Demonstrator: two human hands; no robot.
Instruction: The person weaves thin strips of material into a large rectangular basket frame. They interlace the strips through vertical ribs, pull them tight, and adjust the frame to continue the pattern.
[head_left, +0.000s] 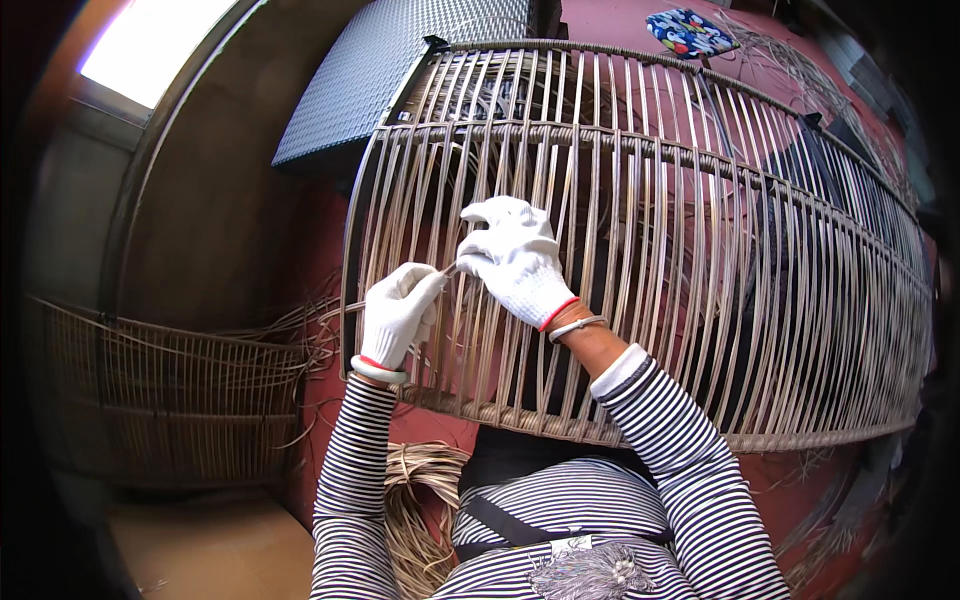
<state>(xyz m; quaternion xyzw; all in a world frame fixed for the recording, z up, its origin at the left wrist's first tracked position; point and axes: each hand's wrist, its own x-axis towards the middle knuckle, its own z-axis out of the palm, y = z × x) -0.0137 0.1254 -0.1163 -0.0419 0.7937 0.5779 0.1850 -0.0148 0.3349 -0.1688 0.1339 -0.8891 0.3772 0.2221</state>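
Note:
My left hand [393, 312], in a white knit glove, pinches a short end of wicker strand [447, 270] between thumb and forefinger. My right hand [520, 262], gloved the same way, meets it from the other side, thumb and a finger closed at the strand's other end while its upper fingers stick out. Both hands are over the left part of a large woven panel [655, 148], made of many pale upright strands bound to dark crosswise bars. The panel lies in front of me, its near wrapped rim close to my waist.
A bundle of loose strands [420, 535] lies beside my left forearm. Another slatted panel [190, 385] stands at the left, with stray strands between. Behind the panel are a grey woven box-like piece [400, 75] and a stool with a colourful patterned seat [690, 33]. Strands litter the red floor.

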